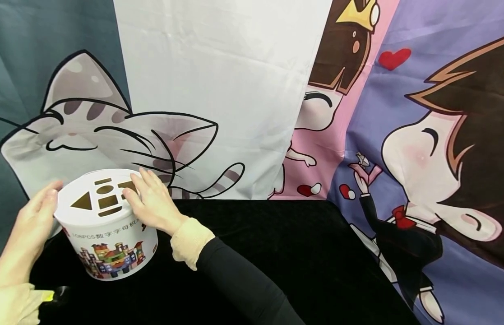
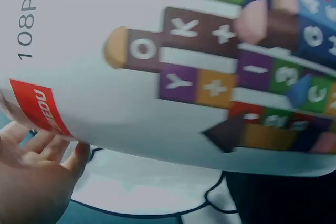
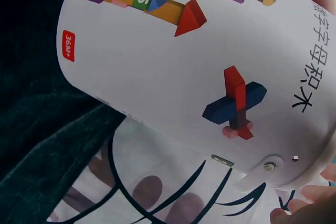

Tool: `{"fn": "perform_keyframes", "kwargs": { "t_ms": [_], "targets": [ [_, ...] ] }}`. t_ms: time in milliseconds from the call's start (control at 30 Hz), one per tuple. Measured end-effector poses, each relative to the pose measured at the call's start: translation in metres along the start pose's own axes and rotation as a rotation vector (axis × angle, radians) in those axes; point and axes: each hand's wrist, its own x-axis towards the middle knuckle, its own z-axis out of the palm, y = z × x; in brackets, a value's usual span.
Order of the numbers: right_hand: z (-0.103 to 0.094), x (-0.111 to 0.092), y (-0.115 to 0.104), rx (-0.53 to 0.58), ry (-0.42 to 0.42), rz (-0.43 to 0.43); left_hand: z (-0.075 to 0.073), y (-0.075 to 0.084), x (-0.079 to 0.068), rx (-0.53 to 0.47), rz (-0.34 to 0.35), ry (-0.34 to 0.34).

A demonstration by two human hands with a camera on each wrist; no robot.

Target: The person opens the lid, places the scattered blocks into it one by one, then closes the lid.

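Note:
A white cylindrical bucket of building blocks (image 1: 113, 253), printed with colourful block pictures, is at the left over the black cloth. Its white lid (image 1: 79, 216) has cut-out shapes, among them a triangle, a circle and rectangles. My left hand (image 1: 32, 225) touches the bucket's left side near the rim; the left wrist view shows its fingertips against the wall beside a red label (image 2: 42, 107). My right hand (image 1: 156, 203) rests on the lid's right edge with its fingers extended. In the right wrist view, a handle rivet (image 3: 270, 166) shows near the right fingertips (image 3: 281, 216).
Black cloth (image 1: 252, 257) covers the table. Behind it hangs a printed curtain (image 1: 223, 58) with a cartoon cat on the left and two cartoon figures on the right. A small dark object (image 1: 62, 294) shows by the left cuff.

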Motion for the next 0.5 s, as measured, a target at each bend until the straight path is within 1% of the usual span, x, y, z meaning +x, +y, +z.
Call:
{"fn": "perform_keyframes", "kwargs": {
  "t_ms": [67, 133, 233, 333, 500],
  "targets": [
    [0.001, 0.0, -0.001, 0.022, -0.028, 0.017, 0.0, 0.004, 0.004, 0.04, 0.038, -0.062],
    [0.003, 0.0, -0.001, 0.036, -0.049, 0.033, 0.0, 0.006, 0.008, 0.05, 0.057, -0.114],
    [0.006, 0.0, -0.001, 0.032, -0.065, 0.05, 0.001, 0.008, 0.012, 0.044, 0.078, -0.158],
    [0.01, 0.0, 0.001, 0.011, -0.063, 0.056, 0.002, 0.007, 0.013, 0.009, 0.1, -0.164],
    [0.018, 0.0, 0.002, -0.028, -0.039, 0.046, 0.003, 0.006, 0.013, -0.012, 0.121, -0.134]
  ]
}}
